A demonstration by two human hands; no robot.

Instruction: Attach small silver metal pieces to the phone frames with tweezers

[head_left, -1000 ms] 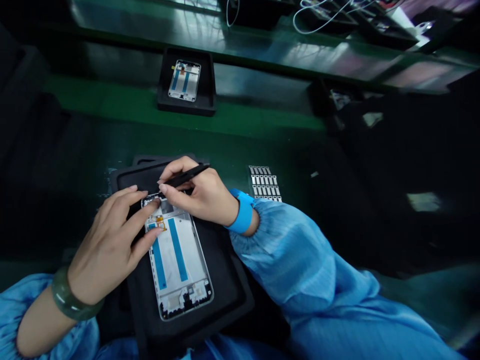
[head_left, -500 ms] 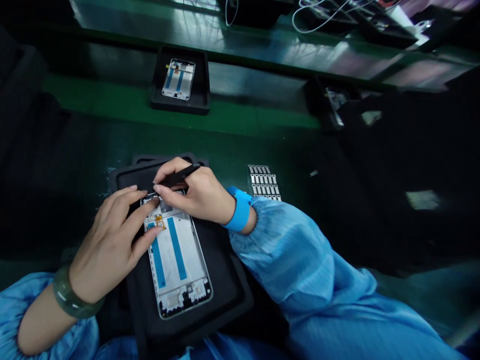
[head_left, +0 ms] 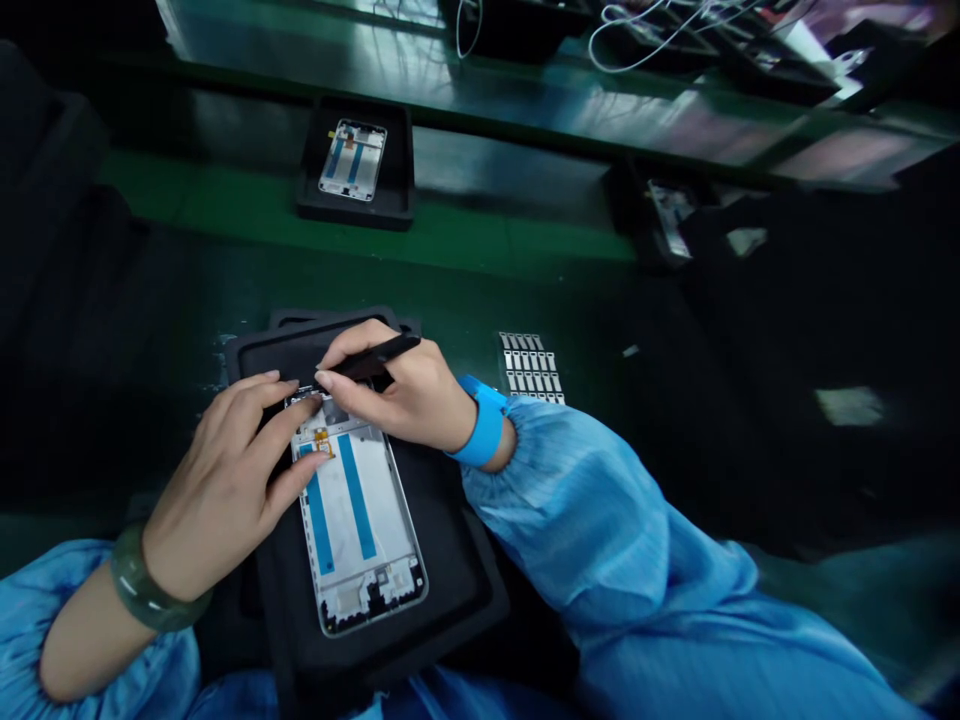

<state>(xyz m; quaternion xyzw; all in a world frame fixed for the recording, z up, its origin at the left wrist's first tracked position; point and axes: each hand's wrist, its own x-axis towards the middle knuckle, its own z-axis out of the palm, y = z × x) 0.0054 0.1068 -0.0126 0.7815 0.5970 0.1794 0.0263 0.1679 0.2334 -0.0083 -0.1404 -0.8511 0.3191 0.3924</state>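
black tweezers (head_left: 373, 358) on metal phone frame (head_left: 365, 510)

In front of you, a phone display frame (head_left: 358, 520) lies in a foam tray (head_left: 472, 590), your left hand (head_left: 225, 480) on its top end and your right hand (head_left: 397, 390), with tweezers (head_left: 375, 357), just above. Right of the tray sits a sheet of small metal parts (head_left: 531, 368). Farther ahead, a second frame (head_left: 352, 160) lies in its own tray (head_left: 354, 212), with cables (head_left: 637, 40) on a shelf (head_left: 525, 110) behind.
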